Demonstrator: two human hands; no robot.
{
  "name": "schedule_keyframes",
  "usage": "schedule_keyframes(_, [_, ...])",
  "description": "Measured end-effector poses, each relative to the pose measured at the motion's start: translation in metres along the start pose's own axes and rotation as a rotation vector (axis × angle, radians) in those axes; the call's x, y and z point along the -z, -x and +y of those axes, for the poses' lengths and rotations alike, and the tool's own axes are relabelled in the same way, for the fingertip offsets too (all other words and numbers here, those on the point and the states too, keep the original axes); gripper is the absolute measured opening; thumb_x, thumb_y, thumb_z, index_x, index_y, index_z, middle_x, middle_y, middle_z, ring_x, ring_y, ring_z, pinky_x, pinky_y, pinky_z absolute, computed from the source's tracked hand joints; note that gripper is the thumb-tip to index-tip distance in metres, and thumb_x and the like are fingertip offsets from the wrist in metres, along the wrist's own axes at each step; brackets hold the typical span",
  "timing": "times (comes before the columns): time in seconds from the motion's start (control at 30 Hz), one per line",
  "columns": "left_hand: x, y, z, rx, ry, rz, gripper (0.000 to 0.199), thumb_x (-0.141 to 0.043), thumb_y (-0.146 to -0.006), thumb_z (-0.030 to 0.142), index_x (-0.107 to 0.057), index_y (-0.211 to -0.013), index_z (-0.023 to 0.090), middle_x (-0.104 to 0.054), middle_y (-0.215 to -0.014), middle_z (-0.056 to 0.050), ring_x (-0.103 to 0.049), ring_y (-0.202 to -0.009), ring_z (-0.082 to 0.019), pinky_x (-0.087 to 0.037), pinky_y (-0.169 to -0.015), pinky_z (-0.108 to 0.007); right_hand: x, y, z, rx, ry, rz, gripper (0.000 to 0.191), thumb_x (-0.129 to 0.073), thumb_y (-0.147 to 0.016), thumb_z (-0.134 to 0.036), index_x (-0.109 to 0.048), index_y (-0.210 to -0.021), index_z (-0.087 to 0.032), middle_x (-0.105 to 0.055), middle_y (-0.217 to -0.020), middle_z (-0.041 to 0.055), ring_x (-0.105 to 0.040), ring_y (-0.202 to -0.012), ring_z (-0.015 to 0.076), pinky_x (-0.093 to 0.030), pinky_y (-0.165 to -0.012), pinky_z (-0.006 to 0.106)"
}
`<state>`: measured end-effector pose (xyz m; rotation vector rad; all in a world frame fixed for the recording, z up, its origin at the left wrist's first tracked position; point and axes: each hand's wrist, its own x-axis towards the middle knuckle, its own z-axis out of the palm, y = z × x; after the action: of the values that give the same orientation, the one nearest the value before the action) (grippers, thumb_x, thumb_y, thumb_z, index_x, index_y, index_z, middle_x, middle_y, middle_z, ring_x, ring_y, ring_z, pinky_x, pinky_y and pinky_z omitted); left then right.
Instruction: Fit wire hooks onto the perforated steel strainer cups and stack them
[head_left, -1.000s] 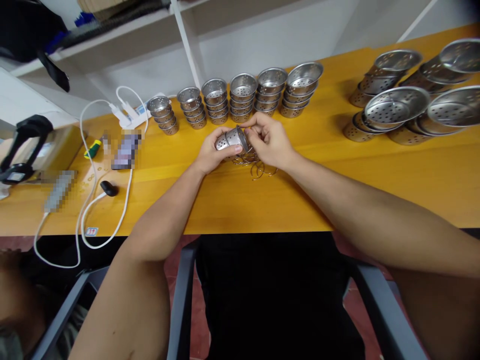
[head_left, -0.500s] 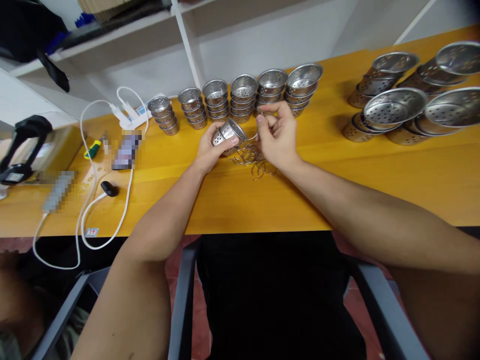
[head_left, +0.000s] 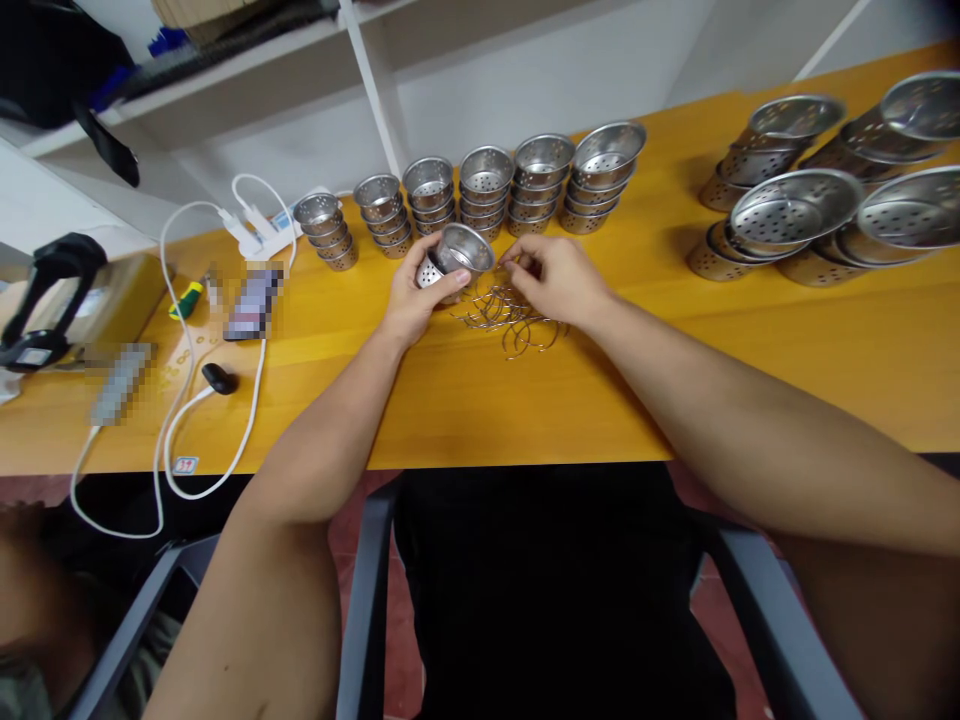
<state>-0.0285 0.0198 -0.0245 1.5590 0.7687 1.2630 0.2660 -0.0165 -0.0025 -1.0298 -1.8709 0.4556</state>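
Observation:
My left hand (head_left: 411,296) is wrapped round a perforated metal cup (head_left: 465,249), its mouth tilted up and to the right; a second cup seems nested with it. Just right of the cup's rim, my right hand (head_left: 551,272) has its thumb and forefinger pinched together; what they hold is too small to make out. Below both hands, a loose heap of thin curved wires (head_left: 517,318) lies on the wooden table (head_left: 480,410). Behind them stands a row of stacked perforated cups (head_left: 487,175).
Larger stacked cups (head_left: 795,215) stand at the right. To the left are a phone (head_left: 253,304), a white power strip (head_left: 274,236), white cables, a black mouse-like object (head_left: 219,378) and a yellow-green tool (head_left: 187,300). Another person's arm shows at the lower left.
The held cup has turned so that its mouth faces up more. My right hand has moved down, and the curved wire seen between it and the cup is no longer distinct.

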Motion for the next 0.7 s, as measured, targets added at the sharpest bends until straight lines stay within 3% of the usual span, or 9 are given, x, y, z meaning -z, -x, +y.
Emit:
schedule_keyframes(0.07, [-0.001,-0.002,0.001,-0.037,-0.001,0.003,0.107,-0.120,-0.070,0.085,-0.079,-0.159,0.040,-0.080,-0.154,-0.009,-0.082,-0.141,-0.038,-0.078,-0.117,-0.059,0.002,0.001,-0.005,0.022,0.021,0.009,0.031,-0.085,-0.114,-0.057,-0.084,-0.113,-0.026,-0.079,-0.101,0.0124,-0.077,-0.094,0.0363,-0.071,-0.111,0.072])
schedule_keyframes(0.13, [-0.003,-0.005,0.003,-0.085,-0.018,-0.006,0.110,-0.122,-0.066,0.085,-0.081,-0.157,0.039,-0.079,-0.158,-0.009,-0.079,-0.150,-0.039,-0.072,-0.128,-0.062,0.001,0.003,-0.006,0.059,0.015,0.047,0.034,-0.087,-0.113,-0.056,-0.087,-0.129,-0.026,-0.082,-0.125,0.0178,-0.082,-0.118,0.0430,-0.068,-0.122,0.075])
schedule_keyframes(0.23, [-0.007,-0.008,0.009,-0.141,-0.049,-0.044,0.111,-0.121,-0.064,0.090,-0.083,-0.154,0.037,-0.078,-0.161,-0.009,-0.074,-0.160,-0.042,-0.063,-0.138,-0.064,-0.004,0.006,-0.010,0.118,-0.048,0.035,0.067,-0.090,-0.113,-0.063,-0.077,-0.169,-0.028,-0.078,-0.159,0.0209,-0.079,-0.142,0.0468,-0.065,-0.132,0.075])
schedule_keyframes(0.33, [-0.009,-0.009,0.017,-0.151,-0.066,-0.082,0.111,-0.121,-0.062,0.093,-0.084,-0.150,0.037,-0.079,-0.160,-0.008,-0.072,-0.164,-0.043,-0.060,-0.141,-0.065,-0.011,0.008,-0.019,0.138,-0.119,-0.021,0.094,-0.089,-0.113,-0.079,-0.061,-0.189,-0.031,-0.069,-0.179,0.0214,-0.074,-0.156,0.0485,-0.064,-0.135,0.075])
schedule_keyframes(0.5, [-0.006,-0.007,0.027,-0.199,-0.117,-0.116,0.114,-0.121,-0.060,0.094,-0.084,-0.150,0.036,-0.081,-0.157,-0.008,-0.072,-0.167,-0.045,-0.058,-0.144,-0.064,-0.012,0.006,-0.036,0.150,-0.127,-0.031,0.110,-0.094,-0.102,-0.096,-0.066,-0.185,-0.030,-0.073,-0.171,0.0222,-0.071,-0.161,0.0500,-0.063,-0.138,0.074])
schedule_keyframes(0.7, [-0.009,-0.006,0.033,-0.239,-0.200,-0.117,0.122,-0.121,-0.055,0.098,-0.083,-0.150,0.032,-0.083,-0.159,-0.012,-0.075,-0.164,-0.045,-0.059,-0.145,-0.064,-0.004,0.006,-0.048,0.191,-0.031,0.020,0.102,-0.103,-0.098,-0.087,-0.070,-0.178,-0.032,-0.073,-0.166,0.0205,-0.067,-0.162,0.0531,-0.062,-0.136,0.079])
